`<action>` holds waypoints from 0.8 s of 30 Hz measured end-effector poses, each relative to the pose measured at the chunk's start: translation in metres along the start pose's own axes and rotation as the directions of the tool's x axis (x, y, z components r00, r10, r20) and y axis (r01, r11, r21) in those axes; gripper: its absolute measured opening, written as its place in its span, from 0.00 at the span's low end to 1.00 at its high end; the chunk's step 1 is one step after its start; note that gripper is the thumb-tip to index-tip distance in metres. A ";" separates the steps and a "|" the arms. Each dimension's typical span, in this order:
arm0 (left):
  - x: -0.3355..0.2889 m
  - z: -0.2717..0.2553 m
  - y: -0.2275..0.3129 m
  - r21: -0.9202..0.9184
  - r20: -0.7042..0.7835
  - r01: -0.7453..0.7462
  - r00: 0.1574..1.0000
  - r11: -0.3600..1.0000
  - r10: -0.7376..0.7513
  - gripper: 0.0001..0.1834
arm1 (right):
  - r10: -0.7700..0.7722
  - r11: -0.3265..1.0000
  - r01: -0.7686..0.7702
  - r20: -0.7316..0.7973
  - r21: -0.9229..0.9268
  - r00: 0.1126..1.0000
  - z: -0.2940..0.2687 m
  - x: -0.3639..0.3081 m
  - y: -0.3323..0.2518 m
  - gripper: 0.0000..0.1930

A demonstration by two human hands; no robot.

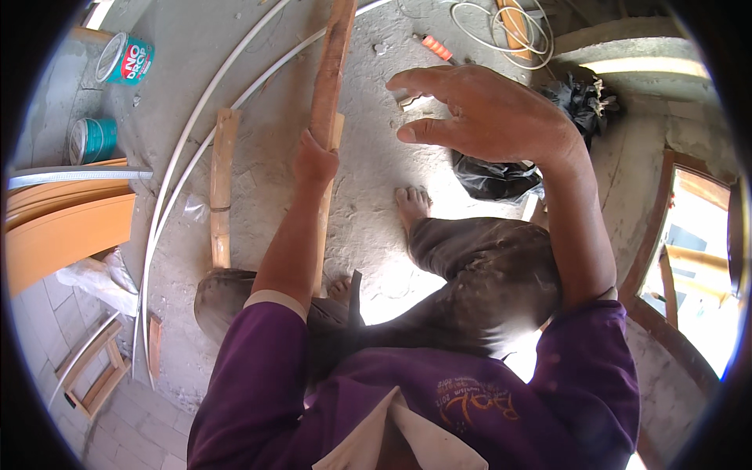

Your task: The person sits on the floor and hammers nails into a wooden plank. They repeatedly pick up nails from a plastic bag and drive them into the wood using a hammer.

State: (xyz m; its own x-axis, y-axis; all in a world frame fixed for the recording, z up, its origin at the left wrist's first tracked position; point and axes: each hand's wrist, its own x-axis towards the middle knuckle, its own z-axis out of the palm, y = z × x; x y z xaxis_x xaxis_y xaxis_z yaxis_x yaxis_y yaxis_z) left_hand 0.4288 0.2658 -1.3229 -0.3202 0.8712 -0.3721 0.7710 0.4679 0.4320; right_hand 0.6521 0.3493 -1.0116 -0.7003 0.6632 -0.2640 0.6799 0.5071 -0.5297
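Note:
My left hand (315, 161) is wrapped round a long, narrow wooden board (333, 66) that stretches away from me to the top of the view. A paler wooden strip (323, 235) runs below it, beside my left forearm. My right hand (486, 113) is raised to the right of the board, with its fingers extended and the thumb apart; it grips nothing. A small pale piece shows between thumb and fingers, seemingly on the floor beyond. Past the fingertips lies a tool with an orange-red handle (436, 48). A dark narrow strip (356, 298) stands up by my lap.
A bamboo-like pole (222, 188) and long white tubes (166, 176) lie left on the concrete floor. Beyond are teal buckets (135, 59), orange panels (74, 235) and a small wooden frame (95, 372). Rightward are black plastic bags (493, 178), a coiled white cable (540, 39) and a window frame (650, 266).

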 end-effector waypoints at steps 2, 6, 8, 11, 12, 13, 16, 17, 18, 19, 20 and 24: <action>-0.005 0.001 0.004 -0.019 -0.028 -0.002 1.000 1.000 0.002 0.38 | 0.019 1.000 -0.019 0.045 0.009 0.999 0.002 0.006 0.003 0.27; -0.009 0.009 0.002 -0.017 -0.062 -0.031 0.998 0.999 0.029 0.39 | 0.103 0.994 -0.106 0.103 0.025 0.989 0.004 0.015 0.010 0.28; -0.011 0.012 -0.002 -0.019 -0.066 -0.033 0.997 0.999 0.032 0.39 | 0.119 0.992 -0.123 0.146 0.023 0.982 0.005 0.018 0.012 0.28; -0.011 0.011 -0.002 -0.021 -0.038 -0.026 0.999 0.999 0.026 0.38 | 0.093 0.994 -0.100 0.108 0.055 0.990 0.012 0.022 0.023 0.28; -0.011 0.010 -0.002 -0.021 -0.024 -0.023 0.999 1.000 0.022 0.38 | 0.103 0.992 -0.111 0.122 0.056 0.987 0.013 0.022 0.023 0.27; -0.009 0.011 -0.003 -0.031 -0.048 -0.049 0.998 0.998 0.047 0.38 | 0.111 0.992 -0.119 0.132 0.050 0.985 0.011 0.022 0.022 0.27; -0.010 0.014 -0.005 -0.055 -0.086 -0.088 0.993 0.995 0.083 0.37 | 0.145 0.987 -0.155 0.166 0.047 0.975 0.008 0.023 0.021 0.27; -0.011 0.013 -0.003 -0.058 -0.077 -0.072 0.995 0.996 0.068 0.37 | 0.158 0.984 -0.169 0.181 0.051 0.971 0.009 0.024 0.022 0.27; -0.010 0.011 0.000 -0.062 -0.067 -0.056 0.996 0.996 0.052 0.37 | 0.151 0.986 -0.161 0.181 0.044 0.972 0.010 0.027 0.025 0.27; -0.011 0.009 0.001 -0.056 -0.045 -0.044 0.998 0.997 0.041 0.36 | 0.153 0.986 -0.163 0.181 0.041 0.971 0.010 0.028 0.024 0.27; -0.011 0.007 0.002 -0.050 -0.024 -0.031 0.999 0.998 0.030 0.36 | 0.156 0.985 -0.165 0.182 0.039 0.971 0.011 0.028 0.023 0.28; -0.012 0.010 0.002 -0.033 -0.040 -0.007 0.999 0.999 0.006 0.35 | 0.139 0.988 -0.149 0.182 0.041 0.973 0.015 0.033 0.020 0.28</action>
State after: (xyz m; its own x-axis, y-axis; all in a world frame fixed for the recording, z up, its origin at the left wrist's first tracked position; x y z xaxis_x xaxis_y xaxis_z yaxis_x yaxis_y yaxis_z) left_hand 0.4390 0.2551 -1.3258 -0.3375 0.8790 -0.3368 0.7544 0.4666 0.4617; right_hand 0.6400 0.3733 -1.0428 -0.6266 0.6162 -0.4771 0.7672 0.3799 -0.5168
